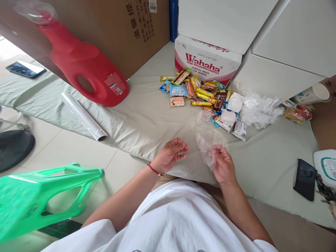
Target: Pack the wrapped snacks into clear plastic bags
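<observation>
1. We see the right hand pinching a clear plastic bag between thumb and fingers, holding it up just above the near edge of the bench.
2. The left hand is near the bag but apart from it, fingers curled loosely inward and holding nothing; a red cord sits at its wrist.
3. The bench is covered by a pale cloth. Beyond the bag lies a pile of wrapped snacks, and just to its right a heap of crumpled clear bags.
4. Behind the snacks stands a Wahaha carton.
5. To the left we note a red jug lying tilted and a roll of clear film beside it.
6. At the far right rests a black phone; a paper cup lies tipped over.
</observation>
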`<action>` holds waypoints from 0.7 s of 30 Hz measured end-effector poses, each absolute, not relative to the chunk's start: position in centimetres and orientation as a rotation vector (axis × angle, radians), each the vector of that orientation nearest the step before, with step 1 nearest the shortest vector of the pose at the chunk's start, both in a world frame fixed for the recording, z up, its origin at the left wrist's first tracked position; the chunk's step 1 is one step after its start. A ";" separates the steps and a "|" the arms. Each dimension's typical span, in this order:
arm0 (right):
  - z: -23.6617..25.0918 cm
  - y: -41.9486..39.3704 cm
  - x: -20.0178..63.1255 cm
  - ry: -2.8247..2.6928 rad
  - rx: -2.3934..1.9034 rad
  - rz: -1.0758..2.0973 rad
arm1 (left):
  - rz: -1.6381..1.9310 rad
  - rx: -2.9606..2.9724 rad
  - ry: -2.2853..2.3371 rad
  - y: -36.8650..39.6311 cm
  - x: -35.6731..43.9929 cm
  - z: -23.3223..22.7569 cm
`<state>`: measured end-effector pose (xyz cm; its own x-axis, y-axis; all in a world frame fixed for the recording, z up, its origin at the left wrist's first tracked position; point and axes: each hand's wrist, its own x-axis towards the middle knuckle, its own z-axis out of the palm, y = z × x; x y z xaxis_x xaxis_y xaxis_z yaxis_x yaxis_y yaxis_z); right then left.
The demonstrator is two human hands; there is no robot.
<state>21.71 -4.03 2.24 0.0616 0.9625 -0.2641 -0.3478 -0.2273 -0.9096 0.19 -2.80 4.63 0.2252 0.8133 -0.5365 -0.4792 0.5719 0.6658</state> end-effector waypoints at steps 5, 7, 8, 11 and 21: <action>2.7 -4.5 20.6 -0.698 -1.140 1.548 | 0.721 0.534 1.024 -4.0 3.0 4.5; 2.8 -4.6 20.1 -0.694 -1.123 1.576 | 0.714 0.544 1.003 -4.4 4.4 4.2; 2.8 -4.7 20.1 -0.686 -1.120 1.577 | 0.741 0.533 0.986 -4.5 4.8 4.1; 2.7 -4.6 20.9 -0.667 -1.120 1.518 | 0.859 0.491 0.961 -4.4 4.4 3.7; 4.5 -6.1 23.6 -0.421 -1.017 1.782 | 1.153 0.340 1.204 -3.1 -1.3 3.5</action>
